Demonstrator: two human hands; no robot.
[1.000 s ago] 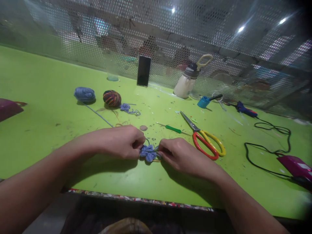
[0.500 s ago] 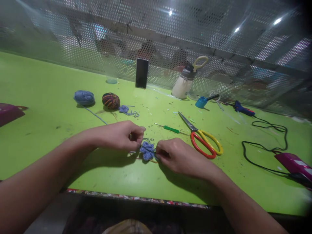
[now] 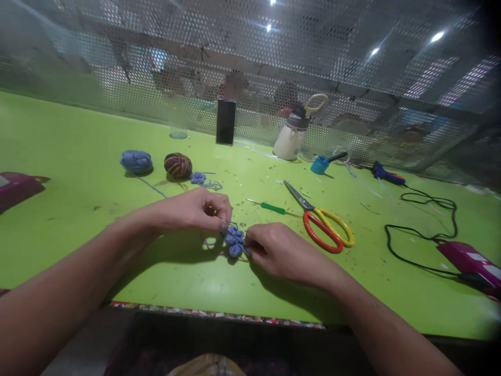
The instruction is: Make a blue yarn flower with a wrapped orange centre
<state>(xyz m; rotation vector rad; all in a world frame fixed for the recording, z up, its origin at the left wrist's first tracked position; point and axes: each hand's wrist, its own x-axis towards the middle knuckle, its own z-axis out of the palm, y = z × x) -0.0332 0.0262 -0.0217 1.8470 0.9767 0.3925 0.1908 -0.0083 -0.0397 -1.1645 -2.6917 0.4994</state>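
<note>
A small blue-purple crocheted flower (image 3: 235, 241) lies between my two hands near the table's front. My left hand (image 3: 195, 210) is closed in a pinch at the flower's upper left, on a strand of yarn. On the other side, my right hand (image 3: 285, 253) pinches yarn at the flower's right edge; its fingertips are partly hidden. Loose blue and orange strands trail around the flower. A green-handled crochet hook (image 3: 273, 208) lies beyond my right hand, beside large scissors (image 3: 326, 232) with red and yellow handles.
Behind my left hand sit a blue yarn ball (image 3: 136, 162), a multicoloured yarn ball (image 3: 178, 165) and a second crocheted flower (image 3: 198, 178). Farther back stand a phone (image 3: 226, 122), a white bottle (image 3: 290, 140) and a blue pot (image 3: 320, 165). A glue gun (image 3: 387, 173) with its black cord lies right.
Both hands keep their pinch on either side of the flower, and the flower has tilted slightly. The whole view has shifted a little.
</note>
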